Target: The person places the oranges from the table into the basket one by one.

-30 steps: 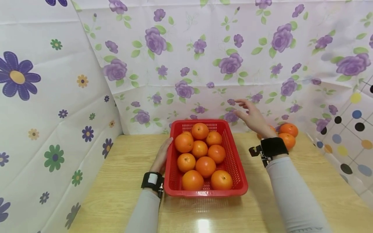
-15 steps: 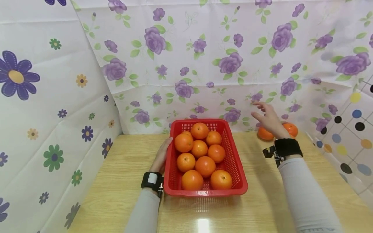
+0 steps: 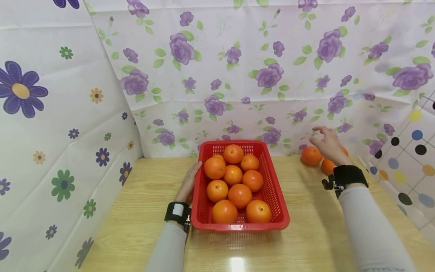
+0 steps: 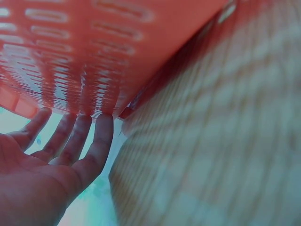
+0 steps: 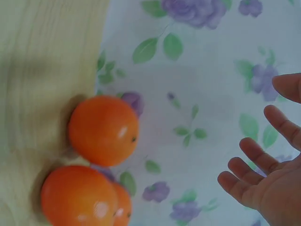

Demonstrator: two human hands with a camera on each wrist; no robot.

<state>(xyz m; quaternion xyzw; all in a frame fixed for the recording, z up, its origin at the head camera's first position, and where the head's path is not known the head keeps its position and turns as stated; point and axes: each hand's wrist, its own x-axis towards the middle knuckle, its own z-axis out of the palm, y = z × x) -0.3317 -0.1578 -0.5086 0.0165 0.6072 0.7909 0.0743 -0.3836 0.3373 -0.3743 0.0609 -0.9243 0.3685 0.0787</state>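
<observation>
A red plastic basket [image 3: 279, 196] holding several oranges [image 3: 239, 195] stands in the middle of the table. My left hand [image 3: 188, 184] rests against its left side; in the left wrist view the fingertips [image 4: 104, 127] touch the slotted wall, fingers fairly straight. Off to the right, my right hand [image 3: 329, 145] is raised above a small group of loose oranges [image 3: 311, 156], fingers spread and relaxed, holding nothing. The right wrist view shows that hand [image 5: 275, 183] apart from the loose oranges [image 5: 104, 131], one of which is partly hidden behind another.
The wooden table [image 3: 142, 226] meets a flowered cloth wall [image 3: 217, 75] at the back, close behind the loose oranges. Another patterned sheet [image 3: 68, 151] borders the left side, and a dotted one [image 3: 408, 162] the right.
My right hand has moved right, from beside the basket's far right corner to above the loose oranges, and dropped slightly lately. The left hand and basket have stayed in place.
</observation>
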